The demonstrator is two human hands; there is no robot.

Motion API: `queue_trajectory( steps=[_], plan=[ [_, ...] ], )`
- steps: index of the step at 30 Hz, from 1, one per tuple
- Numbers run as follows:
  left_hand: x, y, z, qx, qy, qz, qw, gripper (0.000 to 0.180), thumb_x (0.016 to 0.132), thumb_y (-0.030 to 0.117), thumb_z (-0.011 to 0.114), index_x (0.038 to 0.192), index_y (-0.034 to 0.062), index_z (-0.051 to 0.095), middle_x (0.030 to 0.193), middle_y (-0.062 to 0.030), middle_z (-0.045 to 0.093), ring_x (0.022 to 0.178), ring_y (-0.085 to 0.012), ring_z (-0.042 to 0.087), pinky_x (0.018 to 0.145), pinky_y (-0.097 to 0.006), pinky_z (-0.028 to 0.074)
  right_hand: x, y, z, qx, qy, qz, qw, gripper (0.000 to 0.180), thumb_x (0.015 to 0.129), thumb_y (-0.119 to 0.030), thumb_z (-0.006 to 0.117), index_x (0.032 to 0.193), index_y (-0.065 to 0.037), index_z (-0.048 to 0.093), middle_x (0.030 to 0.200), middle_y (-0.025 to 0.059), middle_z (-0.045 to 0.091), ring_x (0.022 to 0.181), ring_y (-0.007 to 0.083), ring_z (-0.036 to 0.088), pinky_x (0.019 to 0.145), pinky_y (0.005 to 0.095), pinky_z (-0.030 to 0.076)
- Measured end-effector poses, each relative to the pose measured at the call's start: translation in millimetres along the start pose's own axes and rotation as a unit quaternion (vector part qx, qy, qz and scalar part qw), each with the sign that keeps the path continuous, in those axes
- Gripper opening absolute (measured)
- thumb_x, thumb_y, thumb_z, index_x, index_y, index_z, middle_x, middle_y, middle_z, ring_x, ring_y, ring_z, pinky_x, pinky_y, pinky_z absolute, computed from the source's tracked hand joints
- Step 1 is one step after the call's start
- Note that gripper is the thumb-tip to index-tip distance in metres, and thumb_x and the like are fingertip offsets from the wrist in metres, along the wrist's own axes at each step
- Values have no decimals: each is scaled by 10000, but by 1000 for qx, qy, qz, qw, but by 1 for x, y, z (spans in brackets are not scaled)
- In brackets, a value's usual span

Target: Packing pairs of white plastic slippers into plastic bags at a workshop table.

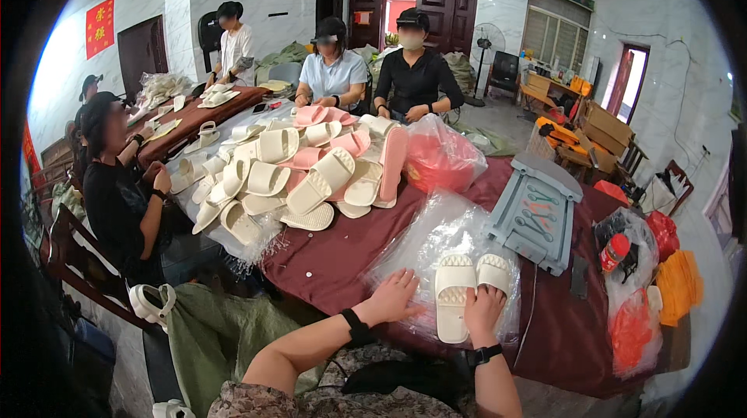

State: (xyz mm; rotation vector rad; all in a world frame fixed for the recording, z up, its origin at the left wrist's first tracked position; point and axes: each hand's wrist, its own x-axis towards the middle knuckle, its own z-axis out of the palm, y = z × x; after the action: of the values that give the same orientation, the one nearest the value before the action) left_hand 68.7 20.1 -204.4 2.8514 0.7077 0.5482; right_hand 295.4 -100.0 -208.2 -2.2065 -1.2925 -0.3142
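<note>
A pair of cream slippers with quilted straps lies side by side on a stack of clear plastic bags (420, 235) in front of me. My right hand (484, 312) grips the right slipper (493, 272) at its strap opening, partly covering its footbed. Beside it rests the left slipper (454, 276), its toe pointing away from me. My left hand (394, 298) lies flat on the plastic, fingers spread, left of the pair and holding nothing.
A heap of cream and pink slippers (331, 177) covers the table's left. Behind the bags sits a red plastic bag (442, 155). A grey tool case (537, 212) stands to the right, near a red-capped jar (615, 251). Several people work around the tables; green sacking (226, 332) hangs beside me.
</note>
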Motion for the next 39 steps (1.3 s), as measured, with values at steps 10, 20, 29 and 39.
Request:
queue_trajectory(
  steps=[10, 20, 29, 39],
  plan=[
    [63, 19, -5, -1, -3, 82, 997, 818, 921, 477, 639, 1478, -69, 392, 1573, -288, 320, 1462, -436, 298, 1205, -469, 281, -25, 9, -29, 246, 93, 66, 963, 319, 987, -166, 571, 1209, 52, 638, 1304, 255, 566, 1201, 451, 466, 1060, 524, 357],
    [39, 21, 31, -27, -74, 84, 993, 749, 963, 648, 472, 1555, 195, 387, 1604, -251, 307, 1483, -470, 266, 1217, -546, 201, -53, 39, -92, 325, 177, 113, 922, 348, 1044, -189, 529, 1305, 33, 590, 1336, 212, 544, 1264, 355, 513, 1067, 426, 388],
    [-41, 69, -5, 15, -45, 57, 997, 822, 846, 572, 696, 1523, 186, 434, 1530, -276, 394, 1364, -501, 407, 1085, -571, 355, -103, 45, -123, 368, 158, 112, 909, 376, 1045, -161, 533, 1375, 20, 549, 1380, 159, 565, 1275, 266, 543, 1060, 351, 403],
    [-10, 86, 3, 103, 55, -22, 993, 854, 801, 578, 694, 1511, 173, 447, 1506, -306, 374, 1387, -444, 371, 1104, -568, 311, -102, -70, -183, 705, -248, 92, 658, 448, 1013, -164, 578, 1408, 40, 518, 1471, 169, 505, 1331, 281, 516, 1111, 398, 411]
  ],
)
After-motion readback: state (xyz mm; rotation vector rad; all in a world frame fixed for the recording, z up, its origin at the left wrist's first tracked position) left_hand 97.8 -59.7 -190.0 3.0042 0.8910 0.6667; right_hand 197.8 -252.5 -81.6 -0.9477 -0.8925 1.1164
